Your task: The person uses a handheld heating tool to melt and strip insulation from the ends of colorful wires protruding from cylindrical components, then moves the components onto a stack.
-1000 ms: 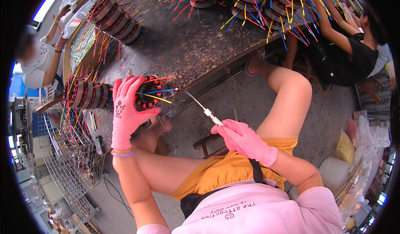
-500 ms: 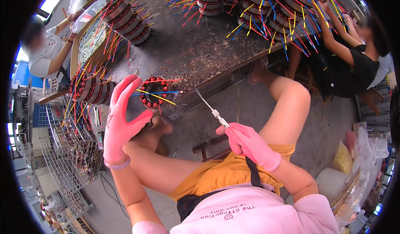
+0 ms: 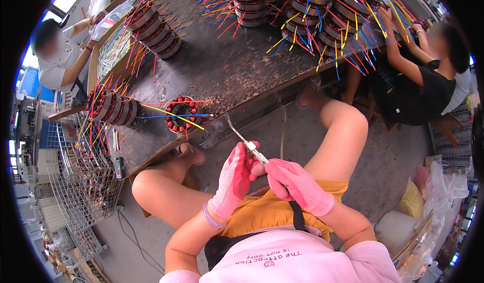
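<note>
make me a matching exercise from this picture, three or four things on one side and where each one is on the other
Things:
1. thin metal tool
2. single stator coil
3. wire rack
4. left hand

Places:
A. lying alone near the table's front edge
B. left of the knee, below the table
C. pinched in the right hand
D. touching the tool's handle

Pairs: 1-C, 2-A, 3-B, 4-D

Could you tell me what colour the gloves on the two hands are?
Pink, on left hand and right hand; head view.
</note>
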